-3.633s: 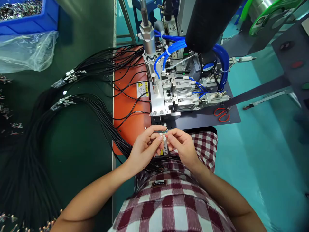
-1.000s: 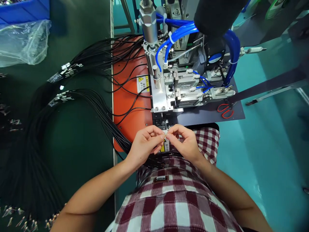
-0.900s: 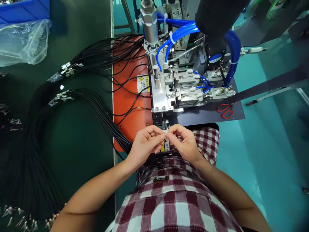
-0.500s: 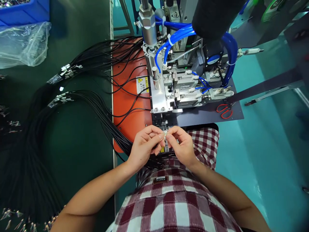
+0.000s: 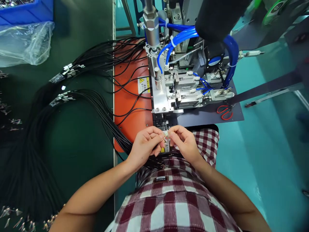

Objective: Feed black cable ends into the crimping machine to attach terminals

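Observation:
My left hand (image 5: 146, 144) is closed in a pinch, thumb against forefinger, on thin light-coloured wires (image 5: 166, 135). Opposite it, my right hand (image 5: 185, 143) pinches the other side of these small wires. The fingertips are a short gap apart, just in front of the machine's black lower block (image 5: 160, 121). Beside and under my left hand runs a bundle of black cables (image 5: 108, 124), whose near ends lie over my lap. Most of what is between the fingers is hidden.
A metal press machine (image 5: 160, 96) with blue air hoses (image 5: 184, 33) stands ahead on an orange base plate (image 5: 132, 124). Red-handled scissors (image 5: 225, 112) lie right. On the dark table are more black cables (image 5: 36, 145), a plastic bag (image 5: 29, 45) and a blue bin (image 5: 26, 13).
My right hand has moved slightly right, away from the left, so more of the thin wires shows between the fingertips. The whole view has shifted a little.

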`<action>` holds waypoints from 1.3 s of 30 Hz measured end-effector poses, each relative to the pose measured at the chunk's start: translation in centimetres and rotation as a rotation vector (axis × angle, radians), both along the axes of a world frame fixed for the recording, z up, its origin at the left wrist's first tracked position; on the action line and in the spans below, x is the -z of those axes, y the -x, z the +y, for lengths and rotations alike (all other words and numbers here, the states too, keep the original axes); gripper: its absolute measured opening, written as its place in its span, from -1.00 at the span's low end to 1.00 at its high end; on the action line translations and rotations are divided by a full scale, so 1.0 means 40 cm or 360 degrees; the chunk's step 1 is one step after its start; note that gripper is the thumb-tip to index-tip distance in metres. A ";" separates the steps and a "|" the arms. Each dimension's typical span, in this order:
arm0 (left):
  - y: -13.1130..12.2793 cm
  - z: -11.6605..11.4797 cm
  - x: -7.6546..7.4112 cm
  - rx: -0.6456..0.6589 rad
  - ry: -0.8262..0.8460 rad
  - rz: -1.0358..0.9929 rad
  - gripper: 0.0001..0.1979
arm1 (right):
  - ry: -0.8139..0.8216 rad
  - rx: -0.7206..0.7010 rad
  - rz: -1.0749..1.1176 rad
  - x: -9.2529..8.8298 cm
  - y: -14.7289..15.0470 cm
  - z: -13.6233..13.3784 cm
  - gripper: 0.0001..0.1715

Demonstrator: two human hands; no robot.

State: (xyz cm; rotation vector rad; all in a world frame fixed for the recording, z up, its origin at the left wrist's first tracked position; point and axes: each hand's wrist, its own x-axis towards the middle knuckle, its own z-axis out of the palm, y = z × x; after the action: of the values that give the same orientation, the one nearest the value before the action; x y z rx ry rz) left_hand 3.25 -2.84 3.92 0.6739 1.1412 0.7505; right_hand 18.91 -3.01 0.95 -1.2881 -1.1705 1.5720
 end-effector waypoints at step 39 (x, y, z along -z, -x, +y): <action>0.037 0.069 0.046 0.0450 -0.1463 0.1458 -0.86 | 0.0022 -0.0056 -0.0163 0.055 -0.021 0.103 -0.80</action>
State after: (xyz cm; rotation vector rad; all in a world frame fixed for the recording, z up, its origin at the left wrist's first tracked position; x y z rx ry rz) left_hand 1.78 -0.10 2.06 2.0584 1.4314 0.7123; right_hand 19.77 1.12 -1.26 -1.3779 -1.2541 1.5573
